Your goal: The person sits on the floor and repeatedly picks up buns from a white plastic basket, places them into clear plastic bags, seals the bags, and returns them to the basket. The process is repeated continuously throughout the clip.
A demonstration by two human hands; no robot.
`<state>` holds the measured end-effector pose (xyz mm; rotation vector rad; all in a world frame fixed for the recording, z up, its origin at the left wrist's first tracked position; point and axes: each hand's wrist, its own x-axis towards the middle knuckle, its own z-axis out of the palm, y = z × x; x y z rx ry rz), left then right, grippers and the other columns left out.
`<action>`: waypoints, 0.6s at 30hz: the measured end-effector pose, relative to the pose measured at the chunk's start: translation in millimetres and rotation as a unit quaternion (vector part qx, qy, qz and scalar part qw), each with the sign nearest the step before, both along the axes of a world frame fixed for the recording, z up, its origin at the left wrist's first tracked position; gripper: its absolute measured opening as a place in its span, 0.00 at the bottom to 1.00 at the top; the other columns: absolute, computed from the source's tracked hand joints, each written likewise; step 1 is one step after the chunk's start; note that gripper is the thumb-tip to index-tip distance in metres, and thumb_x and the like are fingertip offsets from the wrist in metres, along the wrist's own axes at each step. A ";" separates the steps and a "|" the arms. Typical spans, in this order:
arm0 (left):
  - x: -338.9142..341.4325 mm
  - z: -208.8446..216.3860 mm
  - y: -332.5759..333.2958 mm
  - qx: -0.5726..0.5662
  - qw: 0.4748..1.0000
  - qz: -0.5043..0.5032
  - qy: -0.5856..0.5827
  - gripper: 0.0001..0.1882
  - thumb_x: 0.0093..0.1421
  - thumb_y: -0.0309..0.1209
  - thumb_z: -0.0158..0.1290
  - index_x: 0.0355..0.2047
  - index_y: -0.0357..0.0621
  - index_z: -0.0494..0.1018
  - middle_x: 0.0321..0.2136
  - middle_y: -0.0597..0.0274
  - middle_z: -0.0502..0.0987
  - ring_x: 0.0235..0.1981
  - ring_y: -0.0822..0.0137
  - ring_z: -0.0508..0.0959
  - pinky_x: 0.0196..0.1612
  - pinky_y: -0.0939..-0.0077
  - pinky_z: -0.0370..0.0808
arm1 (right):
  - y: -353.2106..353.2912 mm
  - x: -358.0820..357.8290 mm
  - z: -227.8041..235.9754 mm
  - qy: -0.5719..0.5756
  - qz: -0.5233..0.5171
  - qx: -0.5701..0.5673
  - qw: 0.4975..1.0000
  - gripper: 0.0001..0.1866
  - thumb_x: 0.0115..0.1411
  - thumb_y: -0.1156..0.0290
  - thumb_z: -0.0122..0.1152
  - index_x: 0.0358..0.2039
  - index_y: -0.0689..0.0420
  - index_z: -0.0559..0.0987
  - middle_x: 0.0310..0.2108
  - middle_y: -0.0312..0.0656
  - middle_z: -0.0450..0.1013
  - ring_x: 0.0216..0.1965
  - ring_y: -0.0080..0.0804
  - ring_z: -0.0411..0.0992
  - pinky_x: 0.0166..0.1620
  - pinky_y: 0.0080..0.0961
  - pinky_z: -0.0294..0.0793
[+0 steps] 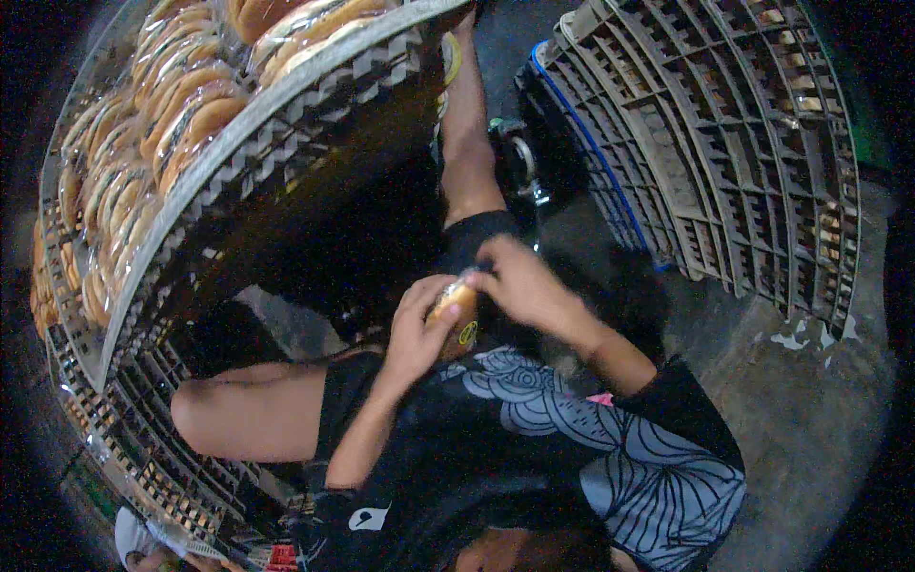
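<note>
A golden bun in clear wrap, with a small yellow round sticker (467, 333), is held above my lap. My left hand (419, 324) is closed around the bun (444, 307), its thumb lying across the wrapped side. At the bun's upper end my right hand (519, 286) is closed in a pinch at the gathered end of the wrapper. Something small and dark shows by those fingertips, too blurred to name. To the upper left, rows of similar wrapped buns (191, 124) lie on a slatted grey tray (276, 105).
At the right stands a stack of grey plastic crates (701, 143), one with a blue edge, on a stained concrete floor (762, 410). More crates (172, 467) stand low on the left. Between my legs it is too dark to make out much.
</note>
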<state>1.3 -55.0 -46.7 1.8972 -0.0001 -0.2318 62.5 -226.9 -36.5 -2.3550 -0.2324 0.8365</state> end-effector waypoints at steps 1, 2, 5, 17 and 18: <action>-4.6 -2.8 -5.2 0.004 0.999 0.044 0.012 0.11 0.51 0.29 0.51 0.34 0.36 0.70 0.33 0.53 0.72 0.37 0.59 0.72 0.42 0.73 0.66 | -11.6 25.2 -18.2 -0.039 -0.090 -0.030 0.995 0.32 0.49 0.54 0.57 0.44 0.68 0.62 0.36 0.58 0.67 0.41 0.51 0.66 0.43 0.35 0.66; -6.8 -8.2 -11.5 0.009 0.996 0.085 0.020 0.11 0.50 0.28 0.52 0.34 0.36 0.70 0.33 0.53 0.72 0.37 0.59 0.72 0.41 0.73 0.67 | -29.2 51.2 -59.1 -0.055 -0.195 -0.088 0.975 0.36 0.49 0.49 0.54 0.47 0.68 0.60 0.39 0.60 0.67 0.43 0.52 0.66 0.43 0.36 0.65; 8.2 -6.4 -23.4 0.020 0.992 0.123 -0.003 0.10 0.48 0.25 0.53 0.32 0.37 0.71 0.30 0.55 0.72 0.33 0.61 0.73 0.38 0.74 0.69 | -118.1 100.5 -187.8 -0.034 -0.230 -0.221 0.947 0.35 0.54 0.48 0.47 0.51 0.67 0.59 0.35 0.57 0.70 0.36 0.50 0.70 0.38 0.36 0.68; 32.4 2.0 1.2 0.012 0.955 0.283 -0.084 0.08 0.51 0.27 0.47 0.29 0.35 0.71 0.29 0.56 0.73 0.32 0.63 0.72 0.37 0.74 0.68 | -198.3 -9.6 -249.6 0.025 -0.130 -0.176 0.976 0.11 0.50 0.65 0.56 0.25 0.61 0.74 0.30 0.49 0.72 0.30 0.46 0.70 0.34 0.35 0.69; 28.8 -2.3 7.3 0.043 0.946 0.291 -0.137 0.08 0.49 0.27 0.48 0.29 0.36 0.71 0.29 0.56 0.72 0.32 0.62 0.72 0.37 0.73 0.68 | -153.9 15.7 -193.0 0.110 -0.188 -0.004 0.976 0.13 0.51 0.63 0.56 0.25 0.61 0.73 0.31 0.44 0.72 0.32 0.38 0.70 0.35 0.32 0.69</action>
